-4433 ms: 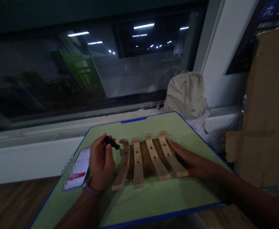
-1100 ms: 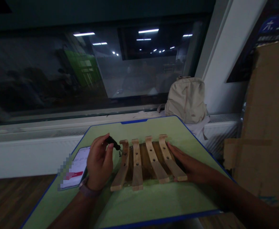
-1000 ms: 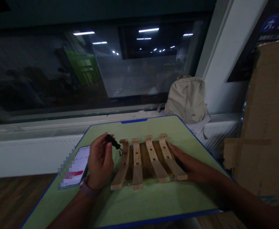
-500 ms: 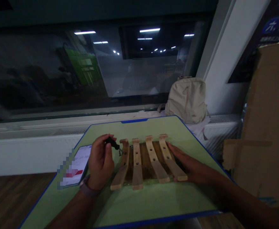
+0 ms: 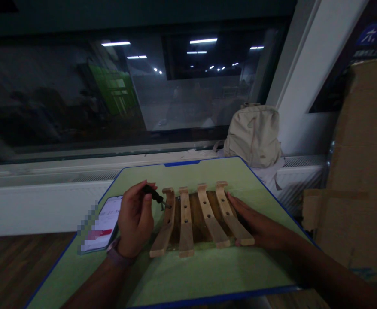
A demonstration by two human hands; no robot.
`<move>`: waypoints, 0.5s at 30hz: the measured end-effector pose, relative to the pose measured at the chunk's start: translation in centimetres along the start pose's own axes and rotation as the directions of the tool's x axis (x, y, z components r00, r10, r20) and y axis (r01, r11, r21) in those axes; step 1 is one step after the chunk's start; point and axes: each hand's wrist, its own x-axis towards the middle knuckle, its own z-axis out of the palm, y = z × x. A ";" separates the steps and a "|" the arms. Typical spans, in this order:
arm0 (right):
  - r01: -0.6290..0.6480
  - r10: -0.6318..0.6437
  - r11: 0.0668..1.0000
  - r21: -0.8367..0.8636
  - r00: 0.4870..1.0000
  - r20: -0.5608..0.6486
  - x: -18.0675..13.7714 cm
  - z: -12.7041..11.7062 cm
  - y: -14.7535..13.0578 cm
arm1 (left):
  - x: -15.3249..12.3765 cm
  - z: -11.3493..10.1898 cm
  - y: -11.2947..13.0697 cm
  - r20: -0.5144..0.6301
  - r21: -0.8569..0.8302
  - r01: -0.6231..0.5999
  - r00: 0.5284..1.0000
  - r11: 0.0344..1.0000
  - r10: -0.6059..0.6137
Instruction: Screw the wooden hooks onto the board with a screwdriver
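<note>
A small black-handled screwdriver (image 5: 153, 194) is gripped in my left hand (image 5: 136, 214), its shaft slanting down to the right. The tip meets the upper hole of the leftmost curved wooden slat (image 5: 167, 225). Several such slats, each with two dark holes, lie side by side across a brown wooden board (image 5: 199, 219). My right hand (image 5: 256, 221) holds the board's right side, fingers along the edge beside the rightmost slat (image 5: 232, 219); part of its grip is hidden. A small dark screw-like piece (image 5: 162, 207) shows next to the screwdriver tip.
A phone (image 5: 103, 223) with a lit screen lies left of my left hand on the green, blue-edged table (image 5: 214, 274). Beyond the table, a beige backpack (image 5: 254, 135) rests on the sill by the window. Cardboard (image 5: 362, 171) stands at the right.
Both hands keep their places, with the screwdriver tip still at the same hole. The whole view has shifted very slightly.
</note>
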 end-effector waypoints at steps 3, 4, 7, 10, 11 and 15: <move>-0.002 0.002 1.000 0.002 1.000 0.007 0.0 0.0 -0.1 | 0.0 0.1 0.2 0.012 -0.029 -0.016 1.000 0.999 0.016; -0.008 0.008 1.000 0.003 1.000 0.014 0.0 0.0 -0.1 | 0.1 0.0 0.2 0.018 -0.018 -0.035 0.999 0.999 0.035; -0.020 0.020 1.000 0.011 1.000 0.014 0.0 -0.1 -0.2 | 0.2 -0.3 -0.2 0.012 0.047 -0.086 0.996 0.995 0.085; -0.018 0.017 1.000 0.014 1.000 0.007 0.1 -0.1 -0.3 | 0.1 -0.3 -0.5 -0.020 0.088 -0.050 0.998 0.995 0.052; -0.014 0.014 1.000 0.015 1.000 0.008 0.1 -0.1 -0.3 | 0.0 -0.2 -0.6 -0.027 0.066 -0.024 0.999 0.998 0.026; -0.009 0.009 1.000 0.012 1.000 0.004 0.1 0.0 -0.1 | -0.1 0.2 -0.4 -0.020 -0.030 0.043 0.999 0.999 -0.044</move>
